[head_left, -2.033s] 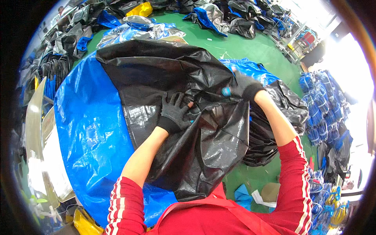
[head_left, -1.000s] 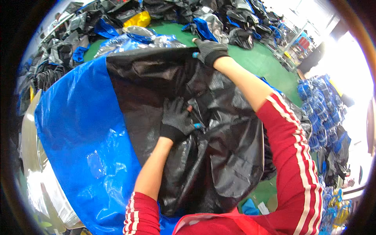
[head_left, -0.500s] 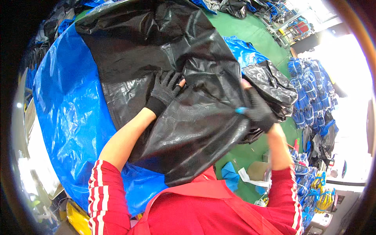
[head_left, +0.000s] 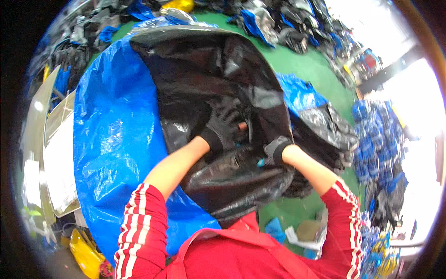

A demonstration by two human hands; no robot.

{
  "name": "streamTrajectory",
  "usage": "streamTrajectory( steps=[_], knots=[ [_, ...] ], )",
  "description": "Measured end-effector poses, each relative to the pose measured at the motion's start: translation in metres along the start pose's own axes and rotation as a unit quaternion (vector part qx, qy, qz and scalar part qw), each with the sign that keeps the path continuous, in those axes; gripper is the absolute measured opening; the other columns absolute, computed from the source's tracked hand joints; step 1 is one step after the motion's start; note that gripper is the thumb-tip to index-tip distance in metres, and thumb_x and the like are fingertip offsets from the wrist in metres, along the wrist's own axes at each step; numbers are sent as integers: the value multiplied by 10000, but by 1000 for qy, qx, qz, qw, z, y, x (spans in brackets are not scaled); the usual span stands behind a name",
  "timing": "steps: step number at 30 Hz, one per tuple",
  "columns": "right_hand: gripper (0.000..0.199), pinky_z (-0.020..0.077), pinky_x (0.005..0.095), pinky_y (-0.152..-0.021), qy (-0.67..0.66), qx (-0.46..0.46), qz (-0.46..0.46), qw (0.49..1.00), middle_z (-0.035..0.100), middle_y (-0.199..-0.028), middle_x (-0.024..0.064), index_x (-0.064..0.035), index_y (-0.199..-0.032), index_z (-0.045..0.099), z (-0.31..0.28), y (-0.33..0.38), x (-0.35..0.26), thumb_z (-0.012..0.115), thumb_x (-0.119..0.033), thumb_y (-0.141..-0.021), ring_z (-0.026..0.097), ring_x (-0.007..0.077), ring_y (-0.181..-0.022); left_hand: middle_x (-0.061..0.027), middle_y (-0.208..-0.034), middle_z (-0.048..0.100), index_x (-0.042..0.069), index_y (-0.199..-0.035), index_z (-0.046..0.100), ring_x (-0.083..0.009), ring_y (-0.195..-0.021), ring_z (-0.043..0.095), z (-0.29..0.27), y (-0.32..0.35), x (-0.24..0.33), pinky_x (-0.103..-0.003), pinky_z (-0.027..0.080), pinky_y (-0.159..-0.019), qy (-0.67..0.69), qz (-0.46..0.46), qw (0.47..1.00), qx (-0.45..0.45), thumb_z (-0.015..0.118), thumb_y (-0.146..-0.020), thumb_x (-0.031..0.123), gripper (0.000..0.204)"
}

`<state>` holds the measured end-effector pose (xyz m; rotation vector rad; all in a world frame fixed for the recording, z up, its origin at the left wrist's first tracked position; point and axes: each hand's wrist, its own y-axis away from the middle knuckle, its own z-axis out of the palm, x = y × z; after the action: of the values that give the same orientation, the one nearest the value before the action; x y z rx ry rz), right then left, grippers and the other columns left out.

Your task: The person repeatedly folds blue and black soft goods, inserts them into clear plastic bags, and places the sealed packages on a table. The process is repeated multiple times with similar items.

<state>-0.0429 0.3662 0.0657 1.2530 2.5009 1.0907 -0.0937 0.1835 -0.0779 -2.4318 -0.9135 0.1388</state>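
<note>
A large tarp with a blue part (head_left: 118,111) and a black part (head_left: 186,74) spreads out in front of me. My left hand (head_left: 225,124), in a black knit glove with a bare fingertip showing, lies on the black part with its fingers apart. Just right of it, my right hand (head_left: 276,149), gloved in grey and black, is at the right side of the black sheet. Its fingers are mostly hidden and blurred. A small bright blue patch (head_left: 261,162) shows at its thumb side; what it is I cannot make out.
More blue and black tarp (head_left: 320,121) lies bunched to the right on the green floor (head_left: 306,65). Bundles of blue material (head_left: 378,135) are stacked beyond it. Dark and blue sheeting (head_left: 292,28) heaps up at the back. A yellow item (head_left: 86,253) is at lower left.
My right hand has moved left from the tarp's right edge over the black sheet, closer to my left hand. The view has shifted, and the black sheet is creased differently between the hands.
</note>
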Motion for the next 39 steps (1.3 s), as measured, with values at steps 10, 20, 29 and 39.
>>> streamTrajectory(
  steps=[10, 20, 29, 39],
  knots=[
    [1026, 297, 450, -1070, 92, 593, 89, 795, 388, -1430, 197, -57, -1440, 312, -271, -190, 16, 776, -530, -657, 340, 352, -1337, -197, -1368, 508, -3, -1294, 524, -353, -1350, 390, -222, 111, -1, -471, 263, -1127, 92, -315, 931, -158, 562, -866, 541, 694],
    [200, 504, 445, -643, 82, 739, -204, 637, 648, -806, 145, -96, -1012, 619, -328, -134, -14, 535, -189, -855, 641, 332, -722, -208, -1531, 262, 168, -1473, 337, -428, -1426, 178, -128, 169, -107, -661, 85, -1102, -140, -308, 917, -211, 584, -734, 698, 943],
    [494, 466, 433, -582, -68, 400, -166, 899, 609, -808, 129, -128, -1368, 495, 43, -5, -60, 534, -190, -879, 591, 297, -670, -207, -1430, 408, 148, -1440, 382, -361, -1324, 363, -147, 175, -98, -564, 267, -1052, -135, -305, 931, -149, 585, -827, 516, 743],
    [560, 414, 536, -864, -16, 543, -129, 830, 605, -1220, 107, -287, -1358, 508, 74, -20, -56, 578, -209, -808, 586, 336, -1038, -180, -1354, 488, 133, -1390, 438, -325, -1214, 465, -165, 210, -44, -509, 356, -965, -109, -363, 914, -146, 583, -851, 391, 615]
  ],
)
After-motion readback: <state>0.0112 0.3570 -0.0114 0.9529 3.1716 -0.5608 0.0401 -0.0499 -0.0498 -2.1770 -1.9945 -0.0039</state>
